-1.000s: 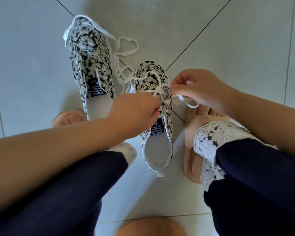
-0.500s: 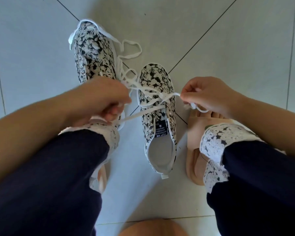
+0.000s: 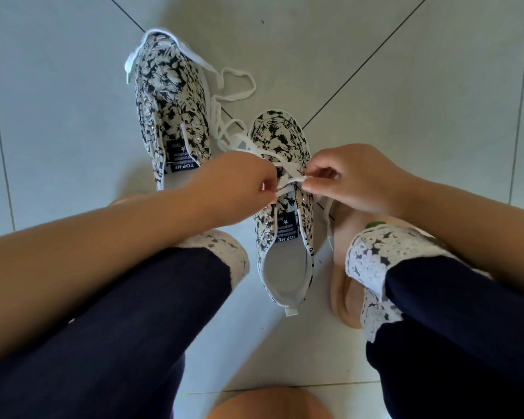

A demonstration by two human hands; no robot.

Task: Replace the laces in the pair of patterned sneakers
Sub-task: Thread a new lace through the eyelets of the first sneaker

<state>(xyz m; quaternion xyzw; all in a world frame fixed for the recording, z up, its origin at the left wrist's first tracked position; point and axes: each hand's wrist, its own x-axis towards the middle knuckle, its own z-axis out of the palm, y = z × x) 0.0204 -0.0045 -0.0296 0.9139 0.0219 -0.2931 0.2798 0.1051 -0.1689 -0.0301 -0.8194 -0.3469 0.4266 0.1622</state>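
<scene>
Two black-and-white floral sneakers on the tiled floor [image 3: 406, 86], both with heels toward you.

Writing: the dark label [image 3: 286, 231] on the near sneaker [image 3: 280, 134] reads "TOP·HE", upside down from where you sit, under a white star. The fine print above it is too small to read. The far sneaker [image 3: 170, 95] carries a matching label [image 3: 183, 160] with the same "TOP·HE".

Hands: your left hand [image 3: 233, 189] has its fingers curled and pinches one strand of the white lace [image 3: 288, 180] over the near sneaker's tongue. Your right hand [image 3: 354, 179] pinches the other strand between thumb and forefinger. The two hands sit close together, nearly touching, with the lace crossing between them. Several crossings run through the upper eyelets toward the toe. The metal eyelets [image 3: 267, 235] nearest the heel show no lace.

Far sneaker: it lies up and left, well apart from your hands. A loose lace [image 3: 236, 86] wraps round its toe and loops on the tile between the two sneakers. You cannot tell whether it joins the strand you hold.

Surroundings: your knees in dark trousers [image 3: 133, 313] with white lace-trimmed cuffs [image 3: 372, 252] flank the near sneaker. A peach slipper [image 3: 342, 285] sits just beside its right side. Your left forearm hides the far sneaker's heel. A rounded tan shape [image 3: 270, 403] shows at the bottom edge, unidentifiable.
</scene>
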